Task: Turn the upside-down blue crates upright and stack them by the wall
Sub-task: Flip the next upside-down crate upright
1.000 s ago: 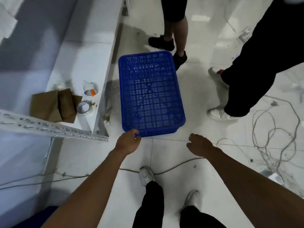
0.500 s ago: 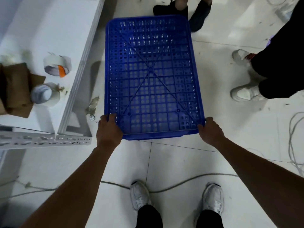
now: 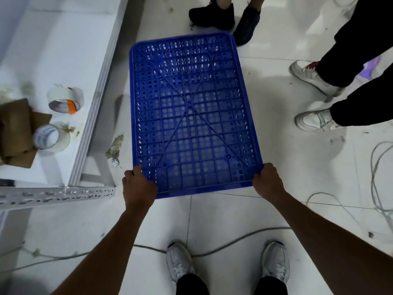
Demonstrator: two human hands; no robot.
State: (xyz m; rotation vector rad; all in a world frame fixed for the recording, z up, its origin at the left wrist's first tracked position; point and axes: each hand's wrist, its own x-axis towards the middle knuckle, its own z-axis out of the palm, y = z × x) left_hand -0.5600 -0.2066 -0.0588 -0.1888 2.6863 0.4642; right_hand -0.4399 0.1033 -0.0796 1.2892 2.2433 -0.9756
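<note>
A blue perforated plastic crate [image 3: 192,111] lies upside down on the white tiled floor in front of me, its ribbed bottom facing up. My left hand [image 3: 138,186] grips its near left corner, fingers wrapped over the edge. My right hand [image 3: 268,182] grips the near right corner the same way. The crate's far end reaches toward a pair of black shoes. What is under the crate is hidden.
A white shelf [image 3: 63,60] stands at left with two tape rolls [image 3: 64,100] and brown cardboard [image 3: 14,130]; a perforated metal rail [image 3: 57,193] juts out near my left hand. Two people's feet [image 3: 223,18] [image 3: 312,118] stand beyond and right. Cables [image 3: 378,177] lie on the floor.
A second ago my hands hovered near the crate's near edge; now both grip its near corners. My view has come closer over the crate.
</note>
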